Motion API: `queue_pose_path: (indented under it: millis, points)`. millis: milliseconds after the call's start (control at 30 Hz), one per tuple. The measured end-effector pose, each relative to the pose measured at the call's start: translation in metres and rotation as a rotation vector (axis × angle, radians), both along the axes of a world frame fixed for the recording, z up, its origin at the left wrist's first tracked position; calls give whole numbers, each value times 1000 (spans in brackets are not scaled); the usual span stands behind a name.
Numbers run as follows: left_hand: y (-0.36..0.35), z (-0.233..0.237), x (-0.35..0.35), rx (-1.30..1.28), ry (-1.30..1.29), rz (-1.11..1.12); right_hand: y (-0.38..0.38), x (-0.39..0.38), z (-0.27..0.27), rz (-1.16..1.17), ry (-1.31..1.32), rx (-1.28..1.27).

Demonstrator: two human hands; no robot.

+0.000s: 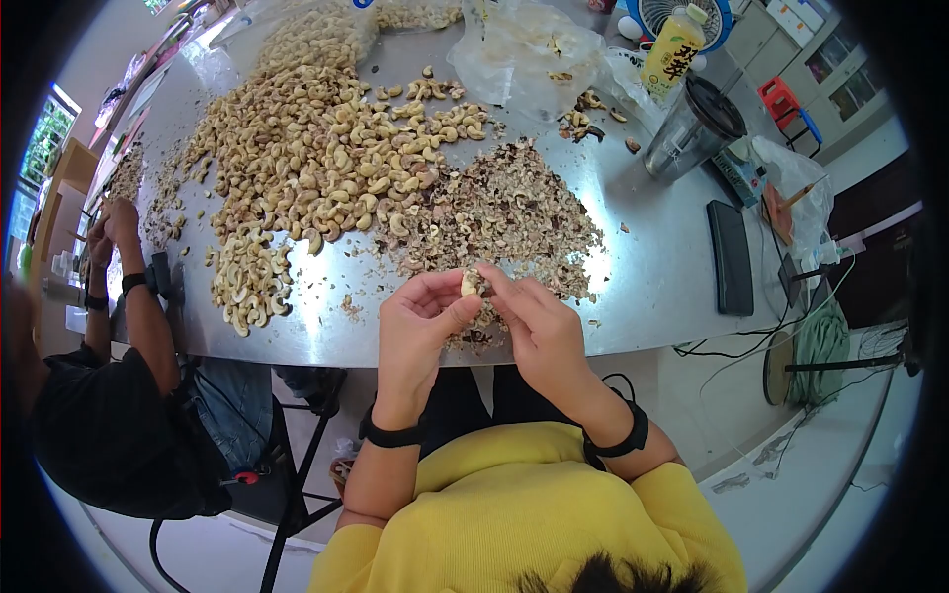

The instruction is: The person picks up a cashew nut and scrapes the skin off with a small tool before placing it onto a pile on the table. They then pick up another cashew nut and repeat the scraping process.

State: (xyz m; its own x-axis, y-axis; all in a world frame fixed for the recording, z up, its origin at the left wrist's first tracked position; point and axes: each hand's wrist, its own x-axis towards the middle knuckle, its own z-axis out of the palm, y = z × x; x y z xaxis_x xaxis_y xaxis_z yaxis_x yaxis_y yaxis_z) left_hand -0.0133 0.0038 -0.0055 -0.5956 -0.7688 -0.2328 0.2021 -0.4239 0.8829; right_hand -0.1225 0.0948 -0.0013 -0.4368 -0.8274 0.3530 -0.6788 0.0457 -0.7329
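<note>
Between my two hands, over the table's front edge, is a pale curved cashew nut [469,284]. My left hand [415,321] pinches it between thumb and fingers. My right hand [544,331] is closed at the nut's right side, its fingertips against it; whether they also hold a tool or a bit of skin is hidden. Just beyond the fingers spreads a heap of brown skin flakes and nut crumbs [514,212]. Left of that lies a large pile of cashews [316,148], and nearer the edge a smaller group of paler cashews [249,277].
On the metal table [633,287], a black phone [730,259], a dark-lidded tumbler [692,128], a yellow bottle [674,51] and a clear plastic bag [529,54] stand or lie to the right and back. Another person's hands [111,229] work at the left. Cables [751,341] hang off the right edge.
</note>
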Motion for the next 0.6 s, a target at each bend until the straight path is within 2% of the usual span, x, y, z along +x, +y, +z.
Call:
queue_pose_path:
  millis: [67, 267, 367, 600]
  points:
    - [0, 2, 0, -19, -7, 1, 1, -5, 3, 58, -144, 53]
    - [1, 3, -1, -57, -9, 4, 2, -14, 4, 169, -281, 93]
    - [2, 3, -2, -104, -24, 18, 2, -15, 2, 169, -147, 64]
    - [2, 1, -2, -194, -49, 24, 3, -14, 7, 138, -11, 101]
